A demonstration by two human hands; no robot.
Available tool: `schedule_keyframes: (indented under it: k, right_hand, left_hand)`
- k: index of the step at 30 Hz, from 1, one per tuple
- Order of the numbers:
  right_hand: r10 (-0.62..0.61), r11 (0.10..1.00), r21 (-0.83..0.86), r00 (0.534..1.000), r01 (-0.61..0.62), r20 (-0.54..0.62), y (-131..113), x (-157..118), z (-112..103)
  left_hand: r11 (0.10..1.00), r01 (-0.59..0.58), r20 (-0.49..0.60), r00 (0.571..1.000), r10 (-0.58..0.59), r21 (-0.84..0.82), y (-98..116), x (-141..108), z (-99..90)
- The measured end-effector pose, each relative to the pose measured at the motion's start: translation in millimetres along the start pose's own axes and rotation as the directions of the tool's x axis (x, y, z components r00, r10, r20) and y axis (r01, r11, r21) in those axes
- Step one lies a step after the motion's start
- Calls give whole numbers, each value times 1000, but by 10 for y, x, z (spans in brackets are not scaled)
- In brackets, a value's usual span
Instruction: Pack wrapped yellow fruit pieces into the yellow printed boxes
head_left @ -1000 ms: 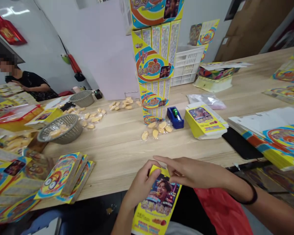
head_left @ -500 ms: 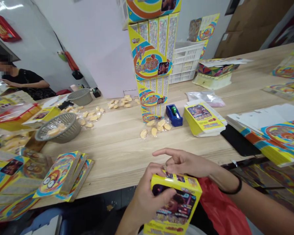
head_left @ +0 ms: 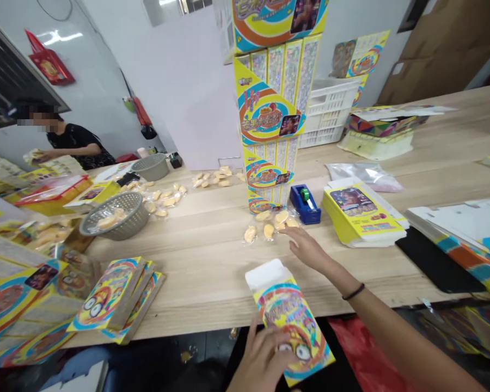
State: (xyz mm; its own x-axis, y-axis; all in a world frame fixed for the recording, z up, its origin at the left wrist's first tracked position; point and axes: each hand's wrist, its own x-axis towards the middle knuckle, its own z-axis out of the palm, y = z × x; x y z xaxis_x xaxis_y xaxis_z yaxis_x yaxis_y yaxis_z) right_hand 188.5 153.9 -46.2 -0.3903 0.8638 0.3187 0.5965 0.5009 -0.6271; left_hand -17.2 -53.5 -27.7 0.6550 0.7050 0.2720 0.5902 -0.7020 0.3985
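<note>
My left hand (head_left: pixel 263 359), cut off low in view, seems to grip the printed carton (head_left: pixel 289 321) at the table's edge, white flap up. My right hand (head_left: pixel 304 246) is open, fingertips just beside the bagged yellow pieces (head_left: pixel 269 228) on the table (head_left: pixel 204 283), near the blue tape dispenser (head_left: pixel 305 204).

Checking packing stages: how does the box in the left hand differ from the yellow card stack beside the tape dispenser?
The box is single, held in the left hand; the stack lies on the table. The box shows an open white flap, the stack none. The box shows a swirl and cartoon eyes, the stack a photo panel. Both are printed card.
</note>
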Motion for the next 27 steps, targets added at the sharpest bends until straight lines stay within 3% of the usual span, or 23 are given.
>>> schedule_keyframes:
  k: [4,7,10,14,17,18,19,20,22,23,24,25,27]
  right_hand:
    - [-134,990,-26,985,137,106,-59,258,266]
    - [-178,984,10,976,178,127,-119,323,349]
    - [-185,978,112,978,174,97,-153,235,329]
    - [-24,945,324,999,38,-49,-108,45,214]
    - [184,859,505,971,-84,-152,-36,-14,109]
    - [240,812,573,959,-112,-153,-21,-20,80]
    - [308,727,670,943,-149,-125,-16,-24,60]
    - [395,586,786,916,-199,-63,-22,-31,48]
    - [549,196,940,825,-279,131,-62,-63,52]
    - [587,24,955,777,-295,225,-90,-90,63]
    - [604,-81,950,743,-302,288,-121,-121,77]
    - [611,-108,945,730,-309,308,-152,-155,90]
    - [603,-95,943,735,-319,309,-215,-219,101]
  left_hand:
    - [970,244,151,958,-244,20,-71,213,39]
    - [944,329,231,920,-317,-12,-130,367,-29]
    - [921,371,231,913,-337,-123,-186,413,-132]
    - [891,364,206,926,-316,-272,-333,492,-270]
    - [894,354,22,932,-362,-275,-642,751,-272]
    - [880,401,-77,899,-432,-254,-785,882,-244]
    - [845,480,-176,834,-523,-237,-939,1026,-203]
    - [776,586,-246,737,-630,-234,-1093,1174,-155]
    - [593,759,-272,531,-802,-267,-1364,1437,-52]
    - [536,792,-258,474,-842,-292,-1463,1533,-7]
    - [511,798,-239,454,-859,-319,-1533,1598,30]
    - [517,782,-221,467,-856,-349,-1570,1630,56]
    - [562,715,-189,536,-823,-416,-1559,1609,68]
